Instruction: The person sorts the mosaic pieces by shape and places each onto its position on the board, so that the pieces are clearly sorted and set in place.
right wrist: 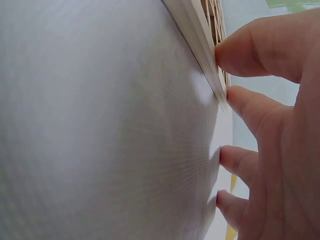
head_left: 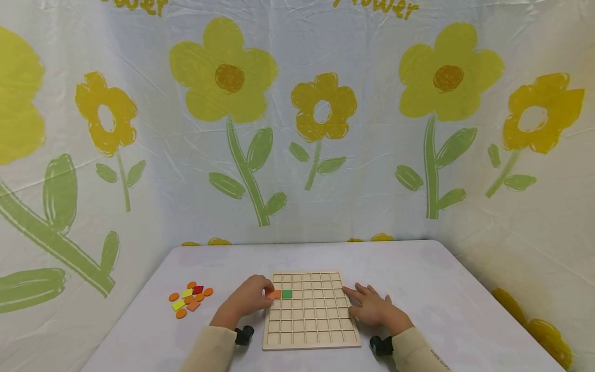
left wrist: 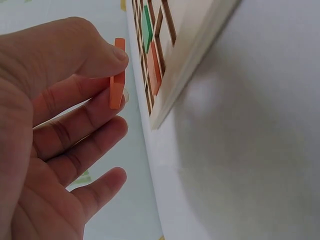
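Observation:
My left hand (head_left: 248, 295) pinches a thin orange tile (left wrist: 118, 92) between thumb and fingers, held at the left edge of a wooden grid board (head_left: 311, 340). In the left wrist view, that tile stands apart from the board, on edge, so its full outline cannot be told. On the board, an orange square tile (head_left: 277, 294) lies in the leftmost column, with a green square tile (head_left: 286, 294) beside it to the right. My right hand (head_left: 374, 309) touches the board's right edge with its thumb and index finger; its other fingers are spread on the table.
Loose orange round pieces (head_left: 181, 313), yellow squares (head_left: 178, 305), a red square (head_left: 198, 290) and an orange square (head_left: 193, 306) lie to the left on the white table (head_left: 395, 258). A flower-printed curtain (head_left: 307, 217) hangs behind the table and at its sides.

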The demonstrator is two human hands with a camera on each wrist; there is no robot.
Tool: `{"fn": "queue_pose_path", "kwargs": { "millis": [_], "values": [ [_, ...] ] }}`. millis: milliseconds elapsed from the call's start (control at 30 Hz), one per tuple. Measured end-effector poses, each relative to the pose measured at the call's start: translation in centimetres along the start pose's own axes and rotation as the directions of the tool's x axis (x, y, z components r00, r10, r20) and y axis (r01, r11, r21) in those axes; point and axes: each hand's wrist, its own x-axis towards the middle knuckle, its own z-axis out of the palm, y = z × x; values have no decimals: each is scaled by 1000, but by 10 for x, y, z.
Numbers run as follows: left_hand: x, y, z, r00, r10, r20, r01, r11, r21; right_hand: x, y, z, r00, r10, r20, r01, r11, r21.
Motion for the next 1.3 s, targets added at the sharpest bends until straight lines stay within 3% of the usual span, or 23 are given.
{"fn": "queue_pose_path", "kwargs": {
  "millis": [133, 533, 900, 1300],
  "values": [
    [4, 3, 3, 999, 48, -8, -48, 999, -2, 1, 0, 0, 1000, 4, -3, -4, 1000, 1],
    [12, 17, 12, 994, 106, 1, -106, 994, 0, 1, -1, 1, 1000, 23, 1, -23, 1000, -1],
    [22, 28, 18, 979, 203, -2, -203, 979, 17, 1, 1, 0, 1000, 15, -3, -15, 1000, 6],
    [31, 36, 28, 980, 198, 32, -199, 980, 25, 2, 1, 2, 1000, 11, 2, -11, 1000, 8]
  ]
}}
